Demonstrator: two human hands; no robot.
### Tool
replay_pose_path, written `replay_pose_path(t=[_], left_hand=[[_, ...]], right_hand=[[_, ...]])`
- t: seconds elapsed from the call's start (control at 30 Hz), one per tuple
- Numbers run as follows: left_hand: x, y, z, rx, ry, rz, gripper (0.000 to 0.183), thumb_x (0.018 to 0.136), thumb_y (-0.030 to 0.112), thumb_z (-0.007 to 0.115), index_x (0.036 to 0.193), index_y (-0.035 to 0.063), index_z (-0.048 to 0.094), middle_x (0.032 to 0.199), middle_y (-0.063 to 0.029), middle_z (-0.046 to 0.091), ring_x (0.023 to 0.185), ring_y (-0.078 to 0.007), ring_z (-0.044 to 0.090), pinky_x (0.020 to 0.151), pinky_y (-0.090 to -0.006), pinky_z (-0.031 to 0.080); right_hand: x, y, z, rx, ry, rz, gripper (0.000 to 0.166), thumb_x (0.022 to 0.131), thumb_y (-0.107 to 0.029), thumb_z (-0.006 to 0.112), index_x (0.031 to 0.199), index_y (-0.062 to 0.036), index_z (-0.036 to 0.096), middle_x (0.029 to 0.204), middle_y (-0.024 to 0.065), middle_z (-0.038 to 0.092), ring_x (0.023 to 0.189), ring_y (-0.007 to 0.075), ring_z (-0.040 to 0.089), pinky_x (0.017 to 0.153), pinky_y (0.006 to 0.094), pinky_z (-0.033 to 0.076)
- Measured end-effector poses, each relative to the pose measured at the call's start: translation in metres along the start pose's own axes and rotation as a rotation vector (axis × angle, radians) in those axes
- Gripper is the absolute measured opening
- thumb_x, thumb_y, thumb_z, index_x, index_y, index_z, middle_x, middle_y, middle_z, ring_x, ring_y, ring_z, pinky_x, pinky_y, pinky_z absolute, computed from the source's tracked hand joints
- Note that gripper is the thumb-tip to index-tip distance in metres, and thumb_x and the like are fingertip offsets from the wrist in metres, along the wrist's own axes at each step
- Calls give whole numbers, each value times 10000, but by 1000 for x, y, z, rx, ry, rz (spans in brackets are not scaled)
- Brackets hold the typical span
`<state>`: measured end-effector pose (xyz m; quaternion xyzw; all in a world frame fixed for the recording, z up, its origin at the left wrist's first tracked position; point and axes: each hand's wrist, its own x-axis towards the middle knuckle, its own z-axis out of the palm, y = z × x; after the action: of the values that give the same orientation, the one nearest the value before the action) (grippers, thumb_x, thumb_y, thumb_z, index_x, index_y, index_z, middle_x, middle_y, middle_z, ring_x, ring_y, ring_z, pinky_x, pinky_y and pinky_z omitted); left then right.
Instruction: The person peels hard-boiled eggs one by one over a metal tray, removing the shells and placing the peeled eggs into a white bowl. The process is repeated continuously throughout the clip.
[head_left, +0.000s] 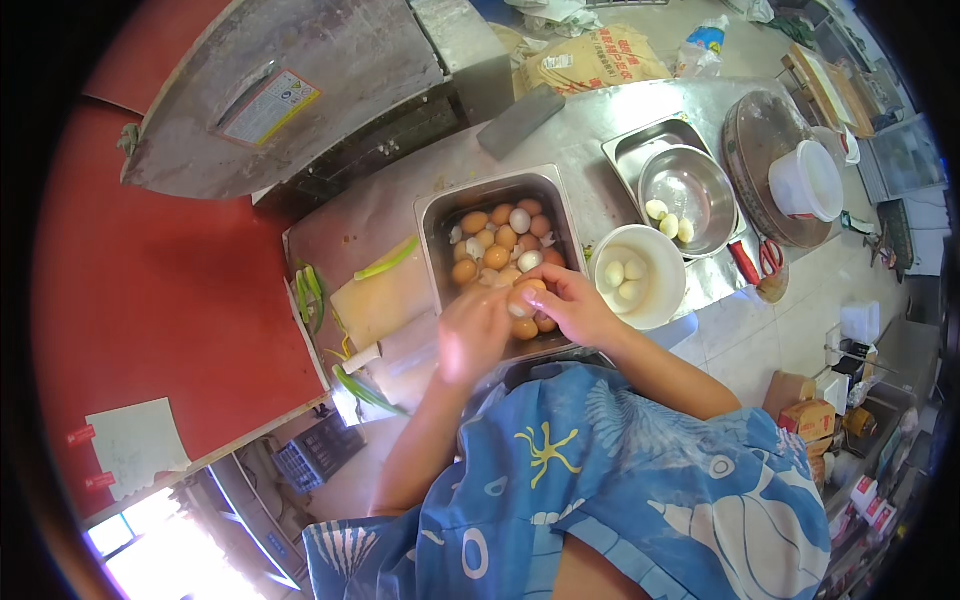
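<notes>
My right hand (574, 304) holds a partly peeled egg (519, 303) over a deep steel pan, with white showing below its brown shell. Close against the egg's left side is my left hand (474, 330), blurred, its fingers curled; what they hold is hidden. Inside the steel pan (429, 247) lie several brown eggs (496, 257), a few white ones (520, 220) and bits of shell. Just right of it, a white plastic tub (670, 289) contains peeled eggs (614, 274) in cloudy liquid. More peeled eggs (670, 224) rest in a round steel bowl (712, 176).
The bowl sits in a shallow steel tray (619, 156). Red-handled scissors (770, 257) lie near the counter's right edge, by a round chopping block (750, 142) bearing a white bucket (806, 184). Leftward are a cutting board (386, 292), green scallion pieces (309, 295) and a whetstone-like grey block (521, 120) behind.
</notes>
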<state>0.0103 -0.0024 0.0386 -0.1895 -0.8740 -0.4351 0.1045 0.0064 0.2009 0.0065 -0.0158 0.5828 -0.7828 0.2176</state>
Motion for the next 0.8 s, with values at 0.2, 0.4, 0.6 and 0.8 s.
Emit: replay_pose_path(t=[0.2, 0.4, 0.6, 0.8], left_hand=[[0, 2, -6, -163, -62, -188, 171, 933, 37, 733, 1090, -13, 782, 982, -193, 754, 896, -346, 748, 807, -400, 592], [-3, -3, -4, -172, -37, -194, 170, 928, 7, 726, 1085, -23, 783, 984, -186, 754, 895, -329, 746, 811, -384, 592], [-3, -3, -3, -229, -31, -241, 180, 931, -26, 722, 1100, -48, 779, 991, -142, 759, 880, -207, 725, 817, -319, 571], [-5, -4, -2, -172, -28, -212, 173, 903, -31, 736, 1069, -34, 785, 968, -140, 756, 849, -216, 731, 783, -316, 578]], right_hand=[[0, -6, 2, -13, 13, 23, 307, 1085, -264, 682, 1241, 1, 699, 1089, 37, 724, 992, 100, 659, 899, 286, 542], [-2, -10, 4, 20, -8, 33, 337, 1089, -262, 678, 1296, 4, 677, 1112, 45, 721, 1019, 105, 661, 920, 285, 545], [-2, -4, 3, 9, 5, -8, 367, 1086, -256, 680, 1343, 5, 658, 1130, 49, 717, 1041, 109, 665, 945, 290, 546], [-3, -4, 4, -55, 14, 2, 382, 1080, -253, 683, 1357, 9, 660, 1160, 56, 723, 1064, 123, 672, 964, 298, 543]])
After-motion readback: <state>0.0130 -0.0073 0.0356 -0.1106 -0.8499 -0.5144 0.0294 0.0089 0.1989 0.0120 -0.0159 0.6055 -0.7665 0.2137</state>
